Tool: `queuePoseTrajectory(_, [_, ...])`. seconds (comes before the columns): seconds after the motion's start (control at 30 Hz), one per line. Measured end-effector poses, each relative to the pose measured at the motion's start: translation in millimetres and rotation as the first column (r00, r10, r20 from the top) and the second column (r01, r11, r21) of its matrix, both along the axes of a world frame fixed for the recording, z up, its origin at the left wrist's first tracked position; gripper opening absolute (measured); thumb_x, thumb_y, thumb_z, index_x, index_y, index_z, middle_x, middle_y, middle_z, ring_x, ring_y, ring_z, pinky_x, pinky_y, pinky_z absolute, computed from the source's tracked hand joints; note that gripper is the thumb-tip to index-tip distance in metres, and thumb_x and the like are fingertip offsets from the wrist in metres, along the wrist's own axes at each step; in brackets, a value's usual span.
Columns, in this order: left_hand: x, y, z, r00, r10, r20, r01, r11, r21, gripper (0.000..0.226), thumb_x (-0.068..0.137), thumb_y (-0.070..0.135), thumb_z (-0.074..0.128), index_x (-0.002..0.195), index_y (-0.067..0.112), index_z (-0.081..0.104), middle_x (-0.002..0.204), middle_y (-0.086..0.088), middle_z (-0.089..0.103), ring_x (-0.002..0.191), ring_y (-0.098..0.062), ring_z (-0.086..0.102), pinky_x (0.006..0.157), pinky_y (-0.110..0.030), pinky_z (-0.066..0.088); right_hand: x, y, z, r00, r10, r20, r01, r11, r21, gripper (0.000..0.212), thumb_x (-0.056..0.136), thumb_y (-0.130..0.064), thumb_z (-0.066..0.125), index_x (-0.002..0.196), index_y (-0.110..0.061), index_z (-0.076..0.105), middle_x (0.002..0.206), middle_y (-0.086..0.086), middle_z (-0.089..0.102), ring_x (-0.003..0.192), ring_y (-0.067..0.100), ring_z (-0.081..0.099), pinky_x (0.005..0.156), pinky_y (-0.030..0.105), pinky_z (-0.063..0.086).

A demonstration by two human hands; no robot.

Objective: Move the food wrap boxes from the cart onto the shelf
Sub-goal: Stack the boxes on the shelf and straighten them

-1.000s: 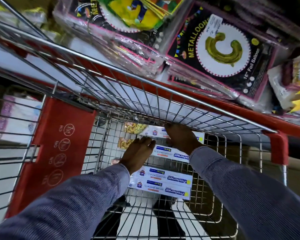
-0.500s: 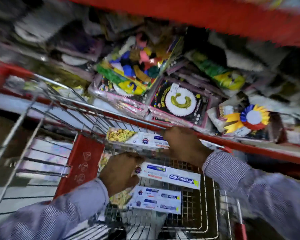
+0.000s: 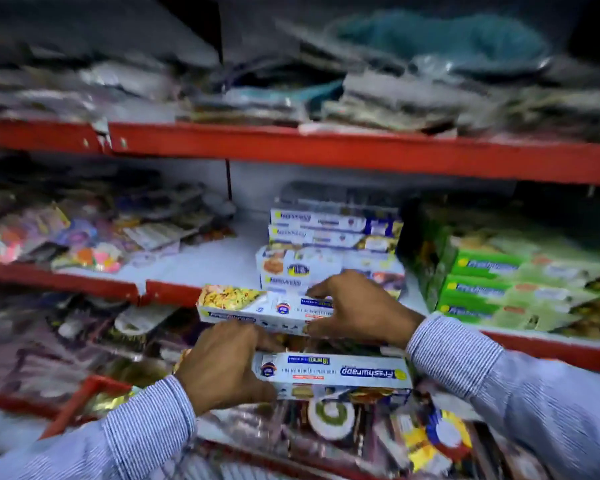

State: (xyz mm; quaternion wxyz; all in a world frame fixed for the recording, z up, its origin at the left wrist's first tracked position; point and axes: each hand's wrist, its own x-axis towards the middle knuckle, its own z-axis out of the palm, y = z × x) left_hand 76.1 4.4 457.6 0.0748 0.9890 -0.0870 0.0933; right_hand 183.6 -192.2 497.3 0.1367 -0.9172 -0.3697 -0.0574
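Note:
My left hand [image 3: 222, 368] grips the left end of a white and blue food wrap box [image 3: 336, 374], held level in front of the lower shelf. My right hand [image 3: 357, 310] is closed on the right part of a second food wrap box [image 3: 246, 306], which hangs just before the red edge of the middle shelf [image 3: 94, 282]. On that shelf, right behind my right hand, stands a stack of the same white and blue boxes [image 3: 329, 247]. The cart shows only as a red corner [image 3: 84, 396] at the lower left.
Green wrap boxes [image 3: 499, 289] are stacked to the right of the white stack. Party goods in plastic bags [image 3: 84, 237] fill the shelf's left side, with bare white shelf [image 3: 215, 261] between them and the stack. Balloon packs [image 3: 329, 417] lie on the shelf below.
Both hands lifted a box each out of the cart and carried them up to the middle shelf. The view swung up from the cart to the shelves.

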Motion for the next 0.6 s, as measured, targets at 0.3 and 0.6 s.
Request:
queuePoseTrajectory(0.3, [65, -6, 62, 0.999, 0.025, 0.03, -0.024, 0.999, -0.048, 0.061, 0.061, 0.052, 0.079, 0.12, 0.043, 0.066, 0.12, 0.011, 0.067, 0.107, -0.017, 0.059, 0.084, -0.027, 0.046, 73, -17, 59, 0.989, -0.143, -0.023, 0.144, 0.987, 0.077, 0.051, 0.08, -0.04, 0.074, 0.119, -0.009, 0.064, 0.12, 0.015, 0.066, 0.11, 0.029, 0.062, 0.093, 0.042, 0.05])
queuePoseTrajectory(0.6, [117, -2, 58, 1.0, 0.0, -0.023, -0.002, 0.994, -0.108, 0.061, 0.06, 0.052, 0.081, 0.119, 0.043, 0.067, 0.124, 0.014, 0.067, 0.11, -0.017, 0.058, 0.089, -0.028, 0.047, 168, 4, 33, 0.967, -0.225, -0.115, 0.226, 0.974, -0.009, 0.06, 0.087, -0.034, 0.068, 0.138, -0.008, 0.05, 0.137, 0.018, 0.049, 0.125, 0.032, 0.047, 0.101, 0.032, 0.039])
